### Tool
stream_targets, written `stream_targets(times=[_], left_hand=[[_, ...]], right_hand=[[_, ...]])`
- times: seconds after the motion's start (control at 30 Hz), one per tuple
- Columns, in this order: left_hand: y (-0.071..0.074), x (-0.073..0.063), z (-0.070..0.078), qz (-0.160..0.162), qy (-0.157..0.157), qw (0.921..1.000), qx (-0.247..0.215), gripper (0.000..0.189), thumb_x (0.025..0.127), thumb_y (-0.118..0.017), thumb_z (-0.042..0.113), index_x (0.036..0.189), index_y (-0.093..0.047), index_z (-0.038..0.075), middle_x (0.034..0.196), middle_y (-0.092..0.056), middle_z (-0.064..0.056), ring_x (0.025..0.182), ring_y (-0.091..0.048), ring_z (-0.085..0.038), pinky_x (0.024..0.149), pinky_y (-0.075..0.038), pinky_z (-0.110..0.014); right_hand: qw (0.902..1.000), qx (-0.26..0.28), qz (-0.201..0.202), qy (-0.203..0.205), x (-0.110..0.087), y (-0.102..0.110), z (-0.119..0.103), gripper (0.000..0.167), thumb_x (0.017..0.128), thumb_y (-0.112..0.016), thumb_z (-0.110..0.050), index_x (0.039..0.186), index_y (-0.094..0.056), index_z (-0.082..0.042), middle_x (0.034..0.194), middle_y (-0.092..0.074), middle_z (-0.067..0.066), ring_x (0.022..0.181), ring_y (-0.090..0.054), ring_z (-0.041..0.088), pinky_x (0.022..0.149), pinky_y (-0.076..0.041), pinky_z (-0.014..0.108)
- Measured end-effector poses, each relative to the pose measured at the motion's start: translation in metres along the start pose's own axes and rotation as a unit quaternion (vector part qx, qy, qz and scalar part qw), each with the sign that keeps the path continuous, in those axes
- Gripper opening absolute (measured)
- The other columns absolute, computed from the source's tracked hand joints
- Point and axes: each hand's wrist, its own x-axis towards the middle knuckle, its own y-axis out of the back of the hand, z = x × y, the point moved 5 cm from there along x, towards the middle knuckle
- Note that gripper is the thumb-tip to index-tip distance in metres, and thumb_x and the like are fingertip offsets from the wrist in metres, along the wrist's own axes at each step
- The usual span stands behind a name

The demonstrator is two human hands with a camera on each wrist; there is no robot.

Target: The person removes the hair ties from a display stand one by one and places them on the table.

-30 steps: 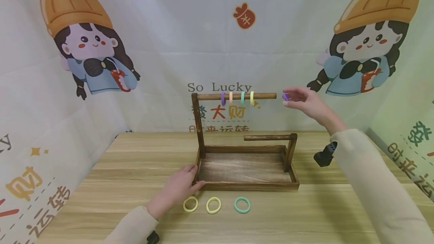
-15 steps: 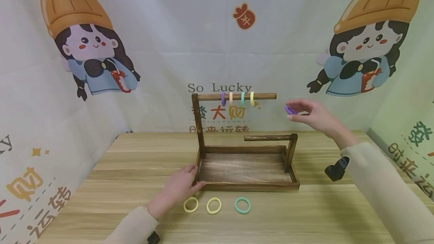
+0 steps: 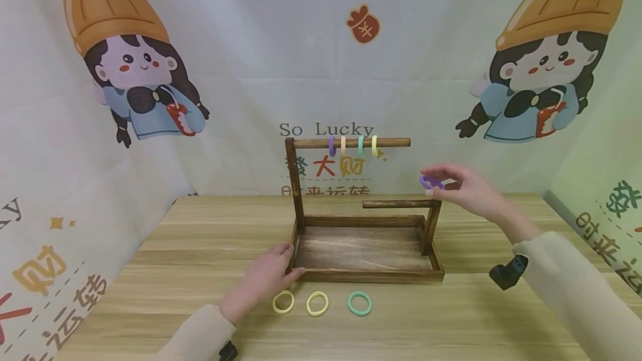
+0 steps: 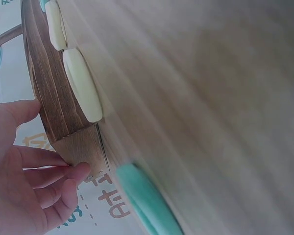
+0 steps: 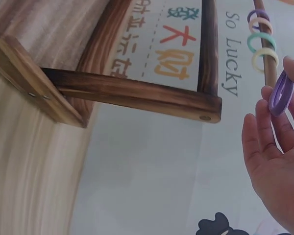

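My right hand (image 3: 468, 188) pinches a purple ring (image 3: 431, 183) between thumb and fingers, raised just above the post end of the lower bar (image 3: 393, 204). In the right wrist view this purple ring (image 5: 282, 95) stands edge-on at the fingertips. My left hand (image 3: 266, 272) grips the front left corner of a dark wooden rack (image 3: 368, 276), thumb on the front board and fingers on the end board. On the rack's upper bar (image 3: 395, 142) hang a purple ring (image 3: 332, 149), a peach ring (image 3: 343, 146), a teal ring (image 3: 360, 147) and a yellow ring (image 3: 374, 146).
On the table (image 3: 200, 238) before the rack lie two yellow rings, one (image 3: 283, 302) by my left wrist and another (image 3: 317, 304), plus a teal ring (image 3: 359, 303). The left wrist view shows a teal ring (image 4: 147, 198) near that hand. A printed cloth (image 3: 261, 43) stands behind.
My right hand has come down and slightly right with the purple ring, from the upper bar's free end to just over the lower bar's post. The left hand stays at the corner.
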Motion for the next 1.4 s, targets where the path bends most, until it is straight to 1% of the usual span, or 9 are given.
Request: stream_targets(times=[0.3, 0.4, 0.57, 0.67, 0.8, 0.93, 1.13, 1.23, 1.4], left_hand=[[0.003, -0.001, 0.002, 0.004, -0.002, 1.0000, 0.002, 0.059, 0.084, -0.057, 0.037, 0.116, -0.050, -0.012, 0.117, -0.049, -0.024, 0.106, -0.047, -0.037, 0.086, -0.041, -0.045], [0.004, -0.001, 0.003, 0.006, -0.002, 1.0000, 0.002, 0.059, 0.084, -0.058, 0.037, 0.115, -0.050, -0.012, 0.117, -0.049, -0.024, 0.105, -0.048, -0.037, 0.085, -0.042, -0.045], [0.003, -0.001, 0.002, 0.003, 0.000, 1.0000, 0.001, 0.058, 0.084, -0.057, 0.037, 0.116, -0.050, -0.011, 0.117, -0.049, -0.023, 0.106, -0.047, -0.037, 0.086, -0.041, -0.045], [0.001, 0.000, 0.001, 0.003, -0.002, 1.0000, 0.001, 0.059, 0.084, -0.057, 0.037, 0.117, -0.049, -0.011, 0.117, -0.049, -0.024, 0.105, -0.048, -0.037, 0.086, -0.041, -0.045], [-0.001, 0.001, 0.000, 0.004, -0.003, 1.0000, 0.000, 0.060, 0.084, -0.057, 0.038, 0.117, -0.048, -0.012, 0.118, -0.048, -0.025, 0.104, -0.048, -0.039, 0.086, -0.041, -0.046], [-0.002, 0.001, -0.001, 0.002, -0.004, 1.0000, -0.001, 0.060, 0.084, -0.057, 0.037, 0.117, -0.049, -0.012, 0.117, -0.048, -0.025, 0.104, -0.048, -0.038, 0.086, -0.040, -0.045], [-0.001, 0.000, 0.000, 0.000, -0.004, 1.0000, 0.000, 0.060, 0.084, -0.057, 0.038, 0.117, -0.049, -0.012, 0.117, -0.049, -0.024, 0.105, -0.048, -0.038, 0.087, -0.040, -0.045], [0.000, 0.000, 0.000, -0.001, -0.003, 1.0000, -0.001, 0.060, 0.085, -0.056, 0.038, 0.117, -0.049, -0.012, 0.117, -0.048, -0.024, 0.105, -0.048, -0.038, 0.087, -0.040, -0.045], [0.000, 0.000, 0.000, -0.004, 0.000, 1.0000, 0.000, 0.061, 0.085, -0.056, 0.038, 0.117, -0.048, -0.012, 0.118, -0.048, -0.024, 0.106, -0.047, -0.038, 0.087, -0.040, -0.045]], right_hand=[[0.9990, 0.040, -0.013, 0.015, -0.016, -0.012, -0.002, 0.037, 0.083, -0.062, -0.012, 0.116, -0.052, 0.001, 0.107, -0.055, 0.015, 0.088, -0.057, 0.025, 0.068, -0.050, 0.029], [0.9985, 0.045, -0.024, 0.019, -0.020, -0.017, -0.003, 0.036, 0.083, -0.062, -0.010, 0.116, -0.052, 0.001, 0.106, -0.054, 0.016, 0.087, -0.056, 0.027, 0.066, -0.050, 0.030], [0.9988, 0.035, -0.033, 0.008, -0.028, -0.027, 0.001, 0.035, 0.082, -0.063, -0.013, 0.115, -0.054, -0.003, 0.105, -0.054, 0.011, 0.086, -0.055, 0.025, 0.064, -0.050, 0.032], [0.9989, 0.022, -0.032, 0.026, -0.032, -0.033, 0.001, 0.034, 0.081, -0.065, -0.014, 0.113, -0.056, -0.005, 0.102, -0.056, 0.007, 0.084, -0.054, 0.020, 0.065, -0.049, 0.030], [0.9971, 0.019, -0.036, 0.065, -0.035, -0.043, 0.001, 0.033, 0.079, -0.067, -0.011, 0.110, -0.057, -0.005, 0.099, -0.058, 0.007, 0.082, -0.050, 0.019, 0.067, -0.048, 0.027], [0.9956, 0.023, -0.057, 0.070, -0.040, -0.055, 0.003, 0.033, 0.078, -0.068, -0.013, 0.109, -0.058, -0.008, 0.098, -0.058, 0.006, 0.082, -0.050, 0.018, 0.067, -0.047, 0.026], [0.9924, 0.027, -0.106, 0.056, -0.050, -0.076, 0.009, 0.033, 0.081, -0.065, -0.017, 0.112, -0.056, -0.010, 0.100, -0.058, 0.005, 0.082, -0.050, 0.019, 0.068, -0.046, 0.028], [0.9913, 0.029, -0.117, 0.051, -0.056, -0.087, 0.011, 0.033, 0.081, -0.065, -0.019, 0.112, -0.056, -0.009, 0.098, -0.058, 0.005, 0.079, -0.052, 0.019, 0.064, -0.046, 0.027], [0.9876, 0.047, -0.135, 0.066, -0.063, -0.102, 0.012, 0.035, 0.080, -0.066, -0.020, 0.110, -0.056, -0.006, 0.098, -0.058, 0.005, 0.076, -0.052, 0.015, 0.062, -0.048, 0.027]])
